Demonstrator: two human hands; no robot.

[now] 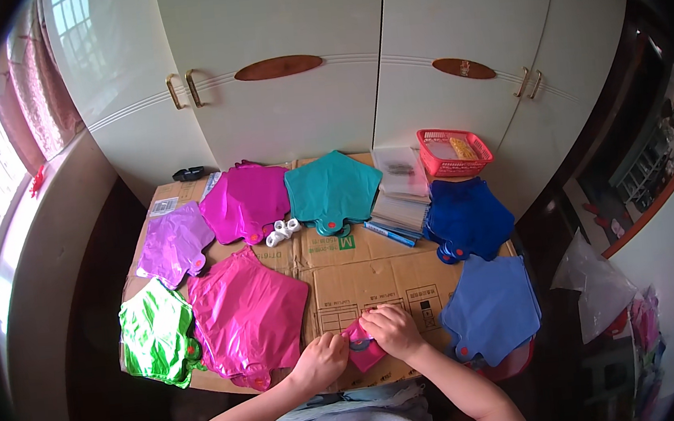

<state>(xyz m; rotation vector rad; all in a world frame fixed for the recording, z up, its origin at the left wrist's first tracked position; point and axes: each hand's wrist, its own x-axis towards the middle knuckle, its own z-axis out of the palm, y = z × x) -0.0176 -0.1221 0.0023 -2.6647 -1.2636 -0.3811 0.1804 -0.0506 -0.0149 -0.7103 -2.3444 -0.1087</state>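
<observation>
Close to the table's front edge, my left hand [324, 361] and my right hand [392, 330] are both closed on a small pink foil balloon [366, 357], folded into a packet. A greyish curved patch shows on its face between my fingers. The left hand grips its left side, the right hand its upper right corner. Left of my hands lies a stack of large pink flat foil balloons [251, 316], star-like in outline. Farther right is a stack of pale blue ones [491, 309].
Around the cardboard-covered table [360, 277] lie green [154, 329], lilac [174, 241], magenta [247, 200], teal [333, 186] and dark blue [469, 216] balloon stacks. White rolls [282, 232], clear plastic sleeves [400, 204], blue strips [390, 234] and a red basket [454, 153] sit among them. Cabinets [287, 118] stand behind.
</observation>
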